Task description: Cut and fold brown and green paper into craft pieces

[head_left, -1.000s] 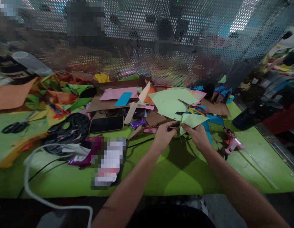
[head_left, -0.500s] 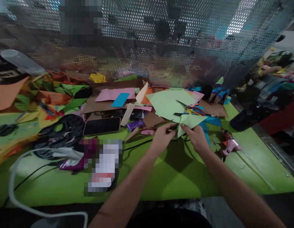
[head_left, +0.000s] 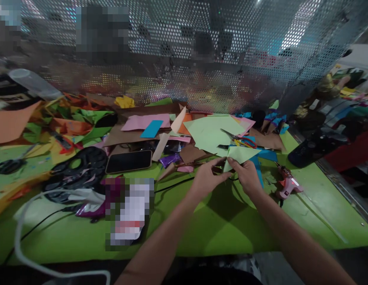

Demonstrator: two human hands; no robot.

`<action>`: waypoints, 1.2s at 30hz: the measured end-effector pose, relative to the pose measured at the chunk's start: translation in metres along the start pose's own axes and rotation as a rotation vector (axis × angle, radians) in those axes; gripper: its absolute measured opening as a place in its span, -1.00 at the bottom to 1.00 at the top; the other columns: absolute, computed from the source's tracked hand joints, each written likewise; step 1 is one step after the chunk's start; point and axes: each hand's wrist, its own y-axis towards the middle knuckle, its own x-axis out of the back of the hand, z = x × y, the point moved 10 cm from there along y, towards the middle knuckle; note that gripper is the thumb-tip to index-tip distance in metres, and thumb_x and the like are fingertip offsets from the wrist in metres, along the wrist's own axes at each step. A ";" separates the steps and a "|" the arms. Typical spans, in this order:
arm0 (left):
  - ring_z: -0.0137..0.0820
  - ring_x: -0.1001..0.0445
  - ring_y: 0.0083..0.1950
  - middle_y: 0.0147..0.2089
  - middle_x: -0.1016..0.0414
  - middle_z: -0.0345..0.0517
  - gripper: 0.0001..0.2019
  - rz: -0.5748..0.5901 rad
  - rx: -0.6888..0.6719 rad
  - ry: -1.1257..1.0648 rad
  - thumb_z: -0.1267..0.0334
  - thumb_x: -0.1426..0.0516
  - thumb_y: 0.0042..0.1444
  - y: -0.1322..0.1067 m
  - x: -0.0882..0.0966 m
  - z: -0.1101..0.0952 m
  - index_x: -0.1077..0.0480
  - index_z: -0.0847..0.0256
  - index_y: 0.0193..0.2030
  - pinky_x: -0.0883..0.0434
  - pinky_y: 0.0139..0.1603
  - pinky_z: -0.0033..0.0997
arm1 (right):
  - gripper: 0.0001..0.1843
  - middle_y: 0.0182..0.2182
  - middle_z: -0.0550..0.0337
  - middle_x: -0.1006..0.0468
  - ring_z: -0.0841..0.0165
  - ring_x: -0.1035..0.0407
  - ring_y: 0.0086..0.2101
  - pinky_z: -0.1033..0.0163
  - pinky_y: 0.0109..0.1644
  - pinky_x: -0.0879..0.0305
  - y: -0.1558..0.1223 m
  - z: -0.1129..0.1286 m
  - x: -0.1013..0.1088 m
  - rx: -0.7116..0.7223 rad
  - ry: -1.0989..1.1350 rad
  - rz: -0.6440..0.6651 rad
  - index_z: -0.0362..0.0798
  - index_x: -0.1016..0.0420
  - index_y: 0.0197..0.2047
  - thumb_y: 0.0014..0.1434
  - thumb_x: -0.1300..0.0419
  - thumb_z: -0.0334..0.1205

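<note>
A small piece of pale green paper, with a pointed corner reaching right, is held above the table. My right hand pinches its lower edge between thumb and fingers. My left hand closes on the paper's left side, thumb below and fingers above. Just behind the paper lie scissors with red and yellow handles, on a larger pale green sheet. Blue paper rests beneath and beside my right hand.
A pink glue gun with a clear stick lies at right, a dark bottle behind it. To the left are a phone, a black palette-like tray, cables and heaped coloured paper. A perforated metal screen stands behind.
My left thumb has come up against the paper's lower left part, and the paper's left portion has narrowed between my hands. The whole view has shifted slightly.
</note>
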 end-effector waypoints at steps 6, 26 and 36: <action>-0.23 -0.54 0.05 0.03 -0.59 -0.08 -0.50 -0.200 -0.143 0.307 0.57 -0.11 -0.03 -0.006 0.014 -0.016 -0.50 0.13 0.05 -0.41 0.16 -0.19 | -0.73 -0.25 0.18 -0.62 0.26 -0.46 -0.20 0.17 -0.08 -0.36 -0.003 0.013 0.001 0.067 -0.026 -0.036 0.04 -0.56 -0.24 0.05 -0.31 0.02; -0.23 -0.56 -0.03 -0.09 -0.62 -0.09 -0.61 -0.354 -0.155 0.332 0.50 -0.10 -0.04 -0.003 0.059 -0.015 -0.53 0.17 -0.07 -0.44 0.03 -0.25 | -0.53 -0.11 0.08 -0.46 0.22 -0.37 -0.15 0.08 -0.05 -0.34 -0.007 0.060 0.027 0.499 -0.435 -0.165 0.02 -0.44 0.04 0.04 -0.33 -0.15; -0.27 -0.51 -0.02 -0.09 -0.56 -0.05 -0.65 -0.312 -0.297 0.404 0.54 -0.06 0.06 -0.006 0.047 -0.033 -0.51 0.16 -0.08 -0.44 -0.04 -0.34 | -0.81 -0.34 0.17 -0.60 0.27 -0.40 -0.31 0.20 -0.23 -0.31 0.002 0.036 0.030 0.285 -0.105 -0.143 -0.02 -0.58 -0.29 -0.05 -0.25 -0.26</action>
